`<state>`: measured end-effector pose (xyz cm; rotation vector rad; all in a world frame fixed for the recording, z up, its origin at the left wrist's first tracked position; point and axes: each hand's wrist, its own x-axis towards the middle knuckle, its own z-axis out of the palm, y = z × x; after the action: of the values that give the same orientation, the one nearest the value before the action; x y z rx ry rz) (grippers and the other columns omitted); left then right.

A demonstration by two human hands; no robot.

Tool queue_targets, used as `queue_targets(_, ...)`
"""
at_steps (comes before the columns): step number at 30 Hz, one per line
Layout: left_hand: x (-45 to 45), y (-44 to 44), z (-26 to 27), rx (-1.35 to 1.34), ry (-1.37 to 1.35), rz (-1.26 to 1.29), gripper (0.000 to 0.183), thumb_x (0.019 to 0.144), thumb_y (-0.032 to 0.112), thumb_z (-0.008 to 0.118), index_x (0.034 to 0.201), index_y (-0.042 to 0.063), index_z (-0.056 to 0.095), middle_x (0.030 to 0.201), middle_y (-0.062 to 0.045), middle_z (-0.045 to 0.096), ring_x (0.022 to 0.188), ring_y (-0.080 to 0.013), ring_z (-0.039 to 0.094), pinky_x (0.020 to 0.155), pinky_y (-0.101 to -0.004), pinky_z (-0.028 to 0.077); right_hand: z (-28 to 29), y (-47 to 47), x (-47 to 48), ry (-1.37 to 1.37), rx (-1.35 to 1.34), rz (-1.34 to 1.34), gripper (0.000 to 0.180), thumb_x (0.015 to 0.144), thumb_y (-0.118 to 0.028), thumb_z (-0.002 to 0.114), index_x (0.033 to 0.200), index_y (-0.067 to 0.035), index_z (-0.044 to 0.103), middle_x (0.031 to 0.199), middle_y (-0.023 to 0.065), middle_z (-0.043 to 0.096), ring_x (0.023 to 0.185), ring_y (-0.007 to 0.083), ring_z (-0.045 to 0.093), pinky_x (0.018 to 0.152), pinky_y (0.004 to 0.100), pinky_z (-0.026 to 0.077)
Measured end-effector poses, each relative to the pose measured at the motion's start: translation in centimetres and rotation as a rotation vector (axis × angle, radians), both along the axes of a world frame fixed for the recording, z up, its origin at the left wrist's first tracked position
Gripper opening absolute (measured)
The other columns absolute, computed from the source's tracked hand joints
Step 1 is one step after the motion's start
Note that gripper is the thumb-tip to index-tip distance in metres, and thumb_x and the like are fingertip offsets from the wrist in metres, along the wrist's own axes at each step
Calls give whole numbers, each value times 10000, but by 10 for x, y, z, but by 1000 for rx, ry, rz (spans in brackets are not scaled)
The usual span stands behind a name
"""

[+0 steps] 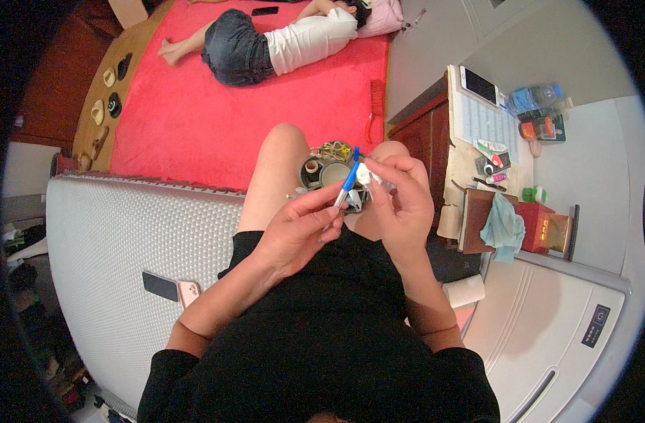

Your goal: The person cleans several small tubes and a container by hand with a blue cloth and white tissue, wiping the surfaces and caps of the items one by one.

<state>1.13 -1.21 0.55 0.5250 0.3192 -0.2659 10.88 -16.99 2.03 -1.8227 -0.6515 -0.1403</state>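
My left hand [304, 219] grips a blue pen [346, 186] with a clear or silvery lower barrel, held at a slant with its blue end up. In my right hand [407, 193] a crumpled white wad [363, 174], perhaps tissue, is pinched close beside the pen's upper part. Beneath both hands, a round divided organizer [303, 178] rests between my thighs. Its compartments hold light cords [333, 150], a small brown roll [312, 167] and a white item [355, 200]. My hands partly hide its near right side.
A person [306, 47] lies on a red mat [195, 132] ahead, with a red comb [374, 108] at its right. A cluttered desk [459, 174] with bottles [533, 100] stands right, beside a white appliance [544, 312]. Phones [161, 285] lie on the textured grey seat [116, 238].
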Motion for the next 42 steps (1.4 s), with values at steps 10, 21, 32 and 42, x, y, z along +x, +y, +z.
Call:
queue_targets(10,-1,1,-3,-83,-6,7,530,920,-69,460,1443,10,426,1156,-61,556,912,-128,532,746,-254,429,0,3,-16,-159,-245,185,234,791,28,652,1008,-55,687,978,98,615,853,264,622,752,355,515)
queue_targets(21,2,-2,4,-15,17,11,528,956,-42,482,1471,53,409,1161,-45,561,962,-105,528,813,-262,443,-7,2,-24,-199,-158,246,230,795,18,668,1018,-38,678,996,111,608,882,289,620,775,352,513)
queue_targets(32,-3,1,-1,97,67,-94,457,952,46,593,1398,79,499,1031,-25,598,892,-115,595,730,-238,551,4,-9,5,-39,-26,7,237,800,102,641,994,-17,706,998,93,586,913,186,583,806,274,470)
queue_targets(42,-5,2,1,108,33,-89,485,970,60,573,1439,70,448,1007,-17,587,870,-116,614,779,-280,580,2,-2,-12,-120,-175,123,306,744,58,679,1026,-60,702,988,96,587,879,263,607,774,332,504)
